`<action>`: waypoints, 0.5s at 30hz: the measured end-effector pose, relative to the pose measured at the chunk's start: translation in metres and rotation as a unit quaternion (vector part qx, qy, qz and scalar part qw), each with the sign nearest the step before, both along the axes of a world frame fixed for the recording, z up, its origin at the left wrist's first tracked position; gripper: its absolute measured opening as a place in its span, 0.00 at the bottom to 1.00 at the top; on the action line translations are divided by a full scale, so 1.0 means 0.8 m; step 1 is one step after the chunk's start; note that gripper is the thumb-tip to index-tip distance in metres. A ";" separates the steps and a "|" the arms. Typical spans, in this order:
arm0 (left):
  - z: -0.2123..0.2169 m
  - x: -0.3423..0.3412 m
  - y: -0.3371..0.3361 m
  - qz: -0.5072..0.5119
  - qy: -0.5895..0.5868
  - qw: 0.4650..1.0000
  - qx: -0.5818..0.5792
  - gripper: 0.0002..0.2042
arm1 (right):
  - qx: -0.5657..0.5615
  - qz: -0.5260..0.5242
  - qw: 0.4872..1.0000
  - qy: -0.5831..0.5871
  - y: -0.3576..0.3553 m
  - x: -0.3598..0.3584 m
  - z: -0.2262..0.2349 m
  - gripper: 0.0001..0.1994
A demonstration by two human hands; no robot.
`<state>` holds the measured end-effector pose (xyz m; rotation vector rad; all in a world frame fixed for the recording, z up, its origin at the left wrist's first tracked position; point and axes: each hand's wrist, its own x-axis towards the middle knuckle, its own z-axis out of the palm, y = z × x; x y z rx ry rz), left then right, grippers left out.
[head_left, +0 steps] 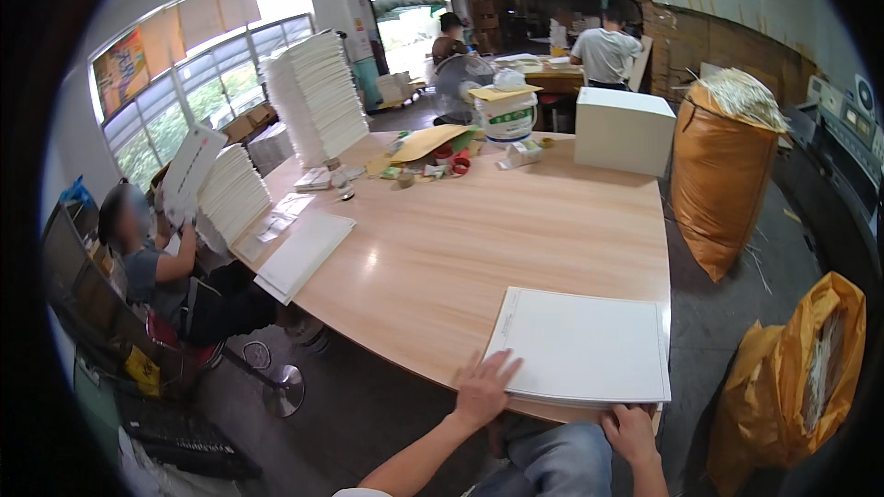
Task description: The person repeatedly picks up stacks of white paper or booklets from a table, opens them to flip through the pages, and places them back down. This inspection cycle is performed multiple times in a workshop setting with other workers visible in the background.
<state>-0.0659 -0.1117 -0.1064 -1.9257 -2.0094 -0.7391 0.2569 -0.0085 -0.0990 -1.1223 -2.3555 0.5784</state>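
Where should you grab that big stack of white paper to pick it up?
Best by the near edge, likely with both hands. The stack of white sheets lies flat with that edge jutting slightly over the wooden table. The left hand rests on its near-left corner; the right hand is at the near-right corner, so fingers could slide underneath.

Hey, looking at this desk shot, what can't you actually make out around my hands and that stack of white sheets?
Head view only:
- Right hand: fingertips hidden under the near edge of the stack of white sheets, so its grip is unclear.
- Left hand: open and flat at the stack's left corner; palm contact hidden.
- Sheet count: edges too thin to count.
- Printing on the top sheet: too faint.
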 end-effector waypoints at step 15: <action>-0.033 0.075 -0.103 0.219 -0.648 0.729 0.012 0.19 | 0.058 0.023 0.997 -0.043 0.006 0.008 -0.017 0.25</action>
